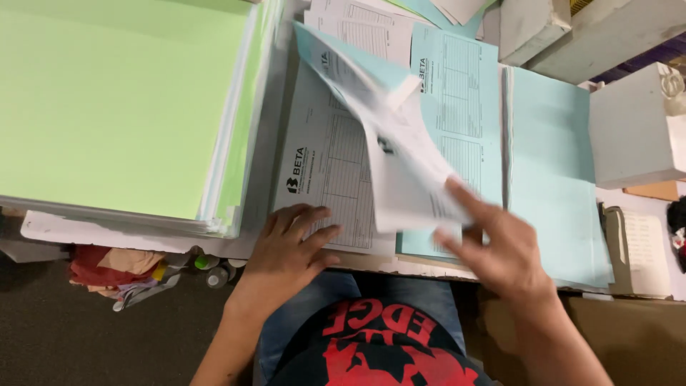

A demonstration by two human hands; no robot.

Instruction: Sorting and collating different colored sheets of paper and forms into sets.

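left hand (289,246) flat, fingers spread, pressing the white form stack (325,164) at the desk's near edge. right hand (496,246) pinches a lifted sheet (400,154), white, curled and motion-blurred, above the blue form stack (457,93).

head cam, steep downward view, close over desk edge (400,266).
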